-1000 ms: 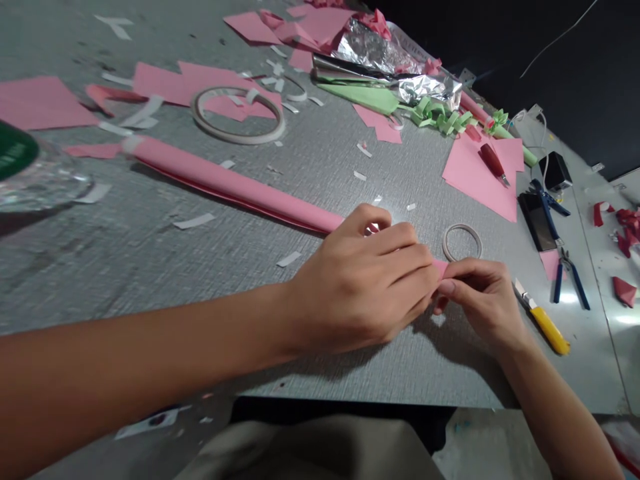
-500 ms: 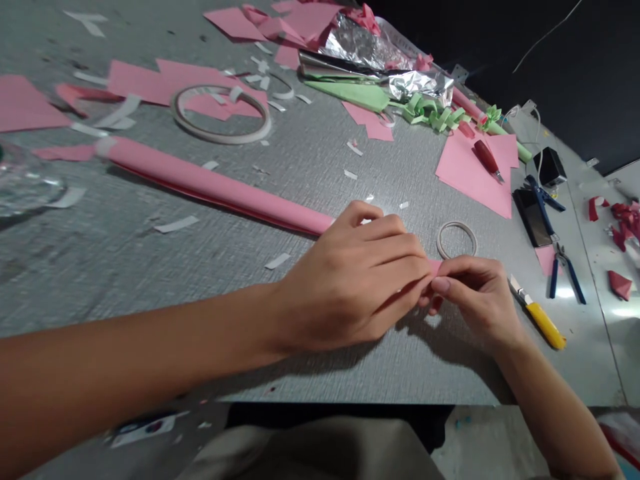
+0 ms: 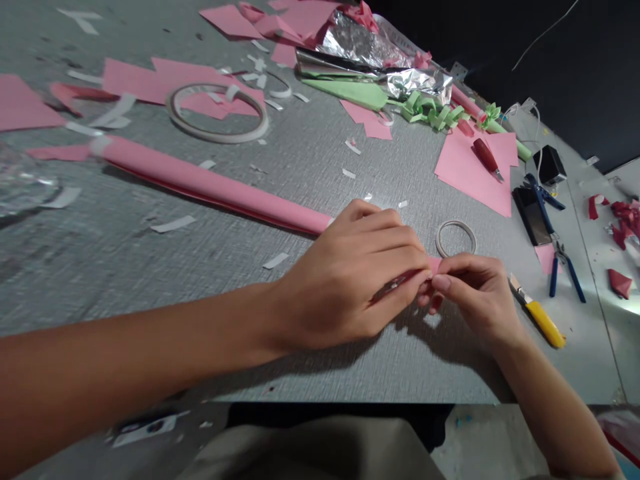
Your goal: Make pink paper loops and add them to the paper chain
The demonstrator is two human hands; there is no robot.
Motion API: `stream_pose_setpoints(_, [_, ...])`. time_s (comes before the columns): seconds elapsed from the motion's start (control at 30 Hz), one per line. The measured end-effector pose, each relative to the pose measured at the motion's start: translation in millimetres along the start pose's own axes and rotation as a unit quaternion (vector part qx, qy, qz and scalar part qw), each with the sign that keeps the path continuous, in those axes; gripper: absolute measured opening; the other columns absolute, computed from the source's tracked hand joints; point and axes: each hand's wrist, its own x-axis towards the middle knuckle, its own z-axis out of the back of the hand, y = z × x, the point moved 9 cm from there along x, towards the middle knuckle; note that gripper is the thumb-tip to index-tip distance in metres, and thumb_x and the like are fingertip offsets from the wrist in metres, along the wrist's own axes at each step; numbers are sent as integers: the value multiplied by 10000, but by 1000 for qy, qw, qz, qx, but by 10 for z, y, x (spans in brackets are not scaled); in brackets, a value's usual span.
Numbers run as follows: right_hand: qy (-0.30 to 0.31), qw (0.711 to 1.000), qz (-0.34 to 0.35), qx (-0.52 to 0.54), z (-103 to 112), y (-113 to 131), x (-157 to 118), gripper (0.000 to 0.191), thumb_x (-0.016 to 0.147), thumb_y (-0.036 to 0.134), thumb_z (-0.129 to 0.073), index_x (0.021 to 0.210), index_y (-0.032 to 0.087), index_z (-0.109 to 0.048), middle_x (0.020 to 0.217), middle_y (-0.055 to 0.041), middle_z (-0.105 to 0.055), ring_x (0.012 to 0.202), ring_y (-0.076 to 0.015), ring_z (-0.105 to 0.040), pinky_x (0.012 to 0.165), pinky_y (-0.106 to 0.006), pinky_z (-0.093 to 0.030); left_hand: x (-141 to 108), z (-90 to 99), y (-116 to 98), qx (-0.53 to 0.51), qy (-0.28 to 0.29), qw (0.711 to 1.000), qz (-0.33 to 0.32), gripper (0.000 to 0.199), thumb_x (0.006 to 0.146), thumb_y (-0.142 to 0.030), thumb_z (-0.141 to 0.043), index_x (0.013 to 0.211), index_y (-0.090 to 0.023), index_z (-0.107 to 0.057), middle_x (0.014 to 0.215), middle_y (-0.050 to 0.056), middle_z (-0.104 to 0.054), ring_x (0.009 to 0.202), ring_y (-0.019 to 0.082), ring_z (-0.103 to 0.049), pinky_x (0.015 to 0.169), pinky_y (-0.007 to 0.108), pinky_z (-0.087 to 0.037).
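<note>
A long rolled pink paper tube (image 3: 215, 185) lies slantwise on the grey table, a band of whitish tape near its far left end. My left hand (image 3: 357, 270) is closed over its near right part, palm down, hiding that stretch. At the tube's right end, my right hand (image 3: 473, 293) pinches a bit of pink paper between thumb and forefinger. The fingertips of both hands nearly meet there. Just beyond my right hand lies a small thin roll of tape (image 3: 456, 239). To its right is a yellow-handled craft knife (image 3: 543, 321).
A large tape roll (image 3: 217, 113) rests on pink paper sheets (image 3: 135, 81) at the back left. Crumpled foil (image 3: 350, 43) and curled green paper strips (image 3: 433, 113) lie farther back. On the right are a red-handled cutter (image 3: 486, 157), a phone (image 3: 530, 217) and blue-handled pliers (image 3: 565, 267).
My left hand's fingers have parted slightly, showing a gap with pink paper between them. My right hand stays in nearly the same pinch. The view has shifted a little.
</note>
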Motion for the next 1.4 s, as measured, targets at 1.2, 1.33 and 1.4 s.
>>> stream_pose_setpoints(1.2, [-4,1000,28,-11,-27,74,-3,59,914,208,-830,856,198,-838,787,-27,-813,626,-137,-752,580,-237,-651,-21,5,-60,30,-17,999,-37,286,1109,-202,-448,1001,-231,-711,908,3,-749,864,197,-631,900,385,-381])
stream_pose_setpoints(1.33, [-9,1000,23,-18,-15,59,-4,79,902,257,-850,850,201,-832,786,-30,-809,628,-146,-747,570,-249,-645,-8,38,-67,31,-21,999,-32,265,1096,-202,-478,976,-229,-713,902,2,-766,861,202,-648,883,389,-393])
stream_pose_setpoints(1.4, [-14,1000,15,-19,-6,44,-10,106,897,291,-863,857,199,-828,783,-35,-809,651,-157,-758,574,-254,-645,-1,67,-99,37,-24,998,-41,223,1074,-192,-519,973,-228,-716,903,1,-778,851,204,-660,873,391,-402])
